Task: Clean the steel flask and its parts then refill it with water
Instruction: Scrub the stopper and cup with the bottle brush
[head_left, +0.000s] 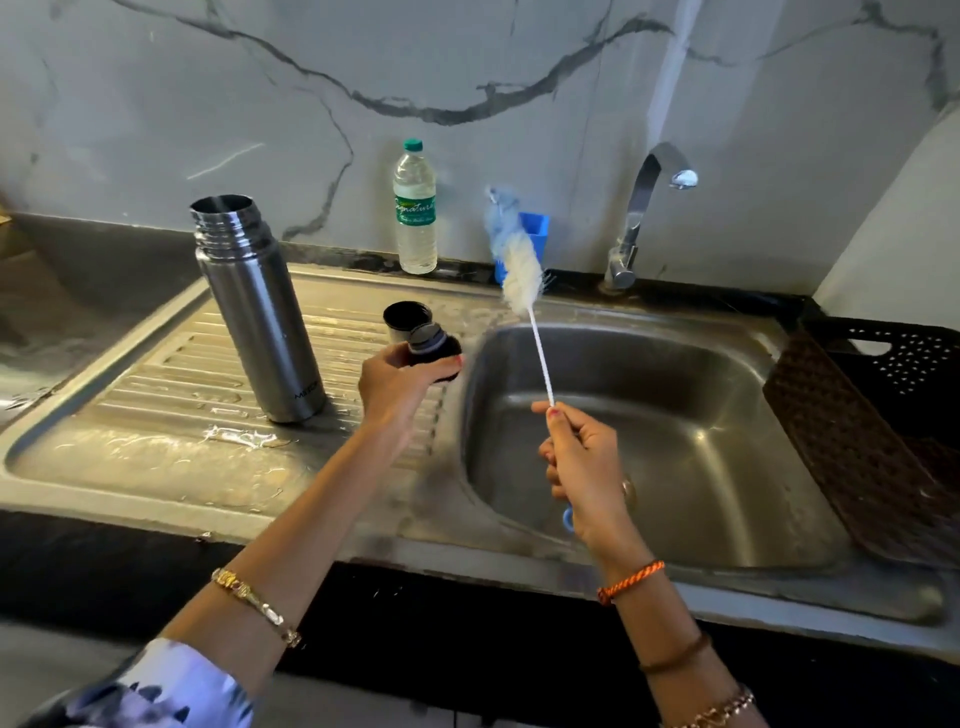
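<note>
Item: steel flask (257, 312), uncapped, upright on the wet ribbed drainboard (156, 374) at 9 o'clock.
Parts: dark stopper (434, 349) gripped in the left hand (402, 382); 1 dark cup (406, 318) just behind it.
Tool: bottle brush (519, 265), wire stem pinched by the right hand (584, 467) over the sink basin (649, 415), bristles blurred.
Handling: likely stopper scrub; keep it over the basin, work the bristles round threads and recess.
Setting: tap (644, 208) at 1 o'clock, water bottle (414, 208) and blue holder (537, 234) at 12, dark basket (883, 415) at 3, marbled wall.
</note>
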